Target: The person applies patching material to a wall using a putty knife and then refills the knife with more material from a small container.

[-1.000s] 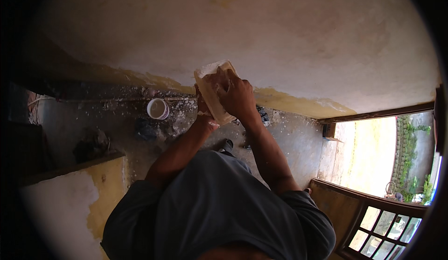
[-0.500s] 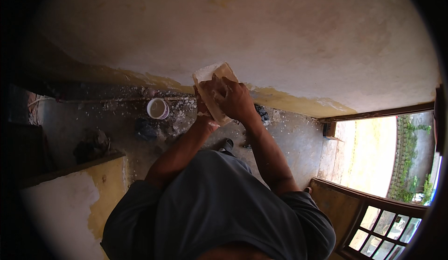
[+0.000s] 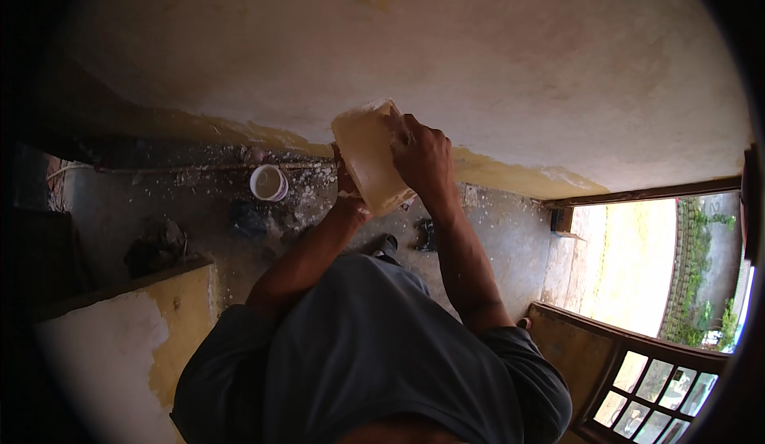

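A translucent, cream-coloured rectangular plastic tub (image 3: 368, 157) with white residue on its rim is held in front of me, close to the wall. My left hand (image 3: 348, 183) grips it from the left and underneath, its fingers mostly hidden by the tub. My right hand (image 3: 424, 157) is closed at the tub's right rim, with fingertips reaching over the far right corner. Whatever those fingers hold, if anything, I cannot make out. White smears mark both hands.
A patchy plastered wall (image 3: 494, 70) rises ahead. On the debris-strewn floor (image 3: 319, 237) stands a white bucket (image 3: 268, 183) at left. A low wall (image 3: 187, 309) is at lower left. A doorway (image 3: 625, 261) and a paned window (image 3: 657, 392) lie to the right.
My right hand has moved from inside the tub to its right rim. The tub's interior now shows more fully, and the tub has turned slightly.
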`<state>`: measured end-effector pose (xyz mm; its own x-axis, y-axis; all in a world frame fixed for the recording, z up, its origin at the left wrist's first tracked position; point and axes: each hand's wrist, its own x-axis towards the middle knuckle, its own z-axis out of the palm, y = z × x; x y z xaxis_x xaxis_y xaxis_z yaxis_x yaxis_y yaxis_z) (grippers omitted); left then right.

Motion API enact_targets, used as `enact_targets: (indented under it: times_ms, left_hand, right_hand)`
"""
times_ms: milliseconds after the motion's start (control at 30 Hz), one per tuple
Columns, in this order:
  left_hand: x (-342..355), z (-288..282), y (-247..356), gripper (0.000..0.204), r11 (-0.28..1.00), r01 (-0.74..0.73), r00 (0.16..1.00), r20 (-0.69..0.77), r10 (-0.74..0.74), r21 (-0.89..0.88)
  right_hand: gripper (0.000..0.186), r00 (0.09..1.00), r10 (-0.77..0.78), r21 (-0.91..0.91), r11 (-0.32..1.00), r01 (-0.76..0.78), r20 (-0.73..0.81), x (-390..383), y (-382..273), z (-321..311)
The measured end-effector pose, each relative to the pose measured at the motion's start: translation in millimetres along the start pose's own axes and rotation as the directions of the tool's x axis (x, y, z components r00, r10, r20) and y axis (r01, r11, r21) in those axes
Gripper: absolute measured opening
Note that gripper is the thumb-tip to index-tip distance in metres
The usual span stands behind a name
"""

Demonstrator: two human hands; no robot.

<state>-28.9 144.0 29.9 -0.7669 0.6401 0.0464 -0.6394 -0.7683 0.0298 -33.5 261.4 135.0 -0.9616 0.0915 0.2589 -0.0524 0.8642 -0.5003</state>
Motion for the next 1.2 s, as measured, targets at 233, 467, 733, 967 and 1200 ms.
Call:
enact_targets:
  times_ms: [233,467,733,967,1200]
  left_hand:
    - [8,6,4,0.070,0.988,-0.136,0.946,-0.287,0.149,0.068]
    - [9,7,6,0.067,0.986,-0.132,0.947,-0.281,0.157,0.105]
    - [11,11,5,0.060,0.981,-0.142,0.942,-0.287,0.176,0.134]
    - [4,18,0,0.057,0.991,-0.121,0.956,-0.263,0.133,0.062]
    - [8,11,-2,0.060,0.988,-0.129,0.957,-0.253,0.145,0.080]
  right_hand:
    - [0.026,0.995,0.080,0.199,0.976,-0.091,0.059,-10,-24,-4]
    - [0.034,0.992,0.101,0.216,0.969,-0.116,0.077,-11,-23,-3]
    - [0.034,0.989,0.102,0.198,0.973,-0.122,0.108,-9,-21,-2]
    - [0.030,0.992,0.084,0.230,0.968,-0.104,0.093,-15,-22,-2]
    - [0.026,0.998,0.021,0.210,0.977,-0.035,0.067,-17,-25,4]
